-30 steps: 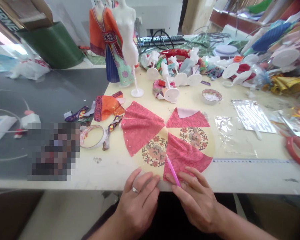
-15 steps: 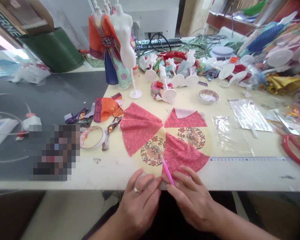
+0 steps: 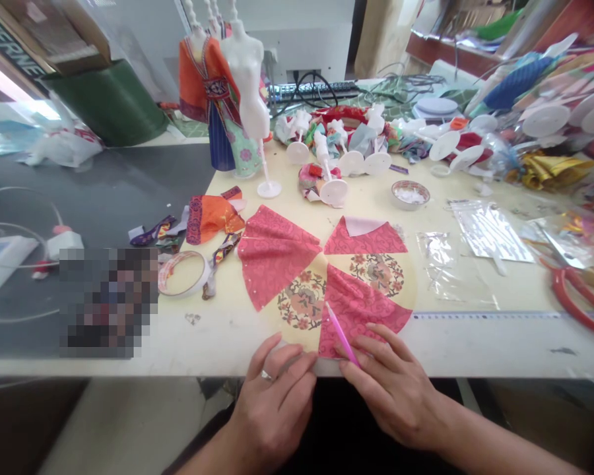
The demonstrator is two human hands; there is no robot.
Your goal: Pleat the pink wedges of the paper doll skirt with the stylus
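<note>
A round patchwork piece of cloth (image 3: pixel 366 297) lies flat, with pink-red patterned wedges and pale yellow wedges bearing printed flower medallions. At its near edge, by the table's front, my left hand (image 3: pixel 277 396) is closed with the fingers curled and a ring on one; its fingertips press on the cloth's rim, and its thumb is hidden. My right hand (image 3: pixel 393 382) grips a slim pink pen (image 3: pixel 343 338) between thumb and fingers. The pen points away from me, over the front pink-red wedge near its seam. The other fingers of that hand rest on the cloth.
Left of the cloth lie a tape roll (image 3: pixel 184 273) and orange fabric scraps (image 3: pixel 212 219). Beyond stand a bare white mannequin (image 3: pixel 247 86) and a dressed one (image 3: pixel 210 99). At right are a small bowl (image 3: pixel 410 194), plastic bags (image 3: pixel 490 231), red-handled scissors (image 3: pixel 567 297) and a ruler (image 3: pixel 475 316).
My right hand and the pink pen have moved slightly right, away from my left hand. The pen tip now lies over the pink-red wedge. My left hand has hardly moved.
</note>
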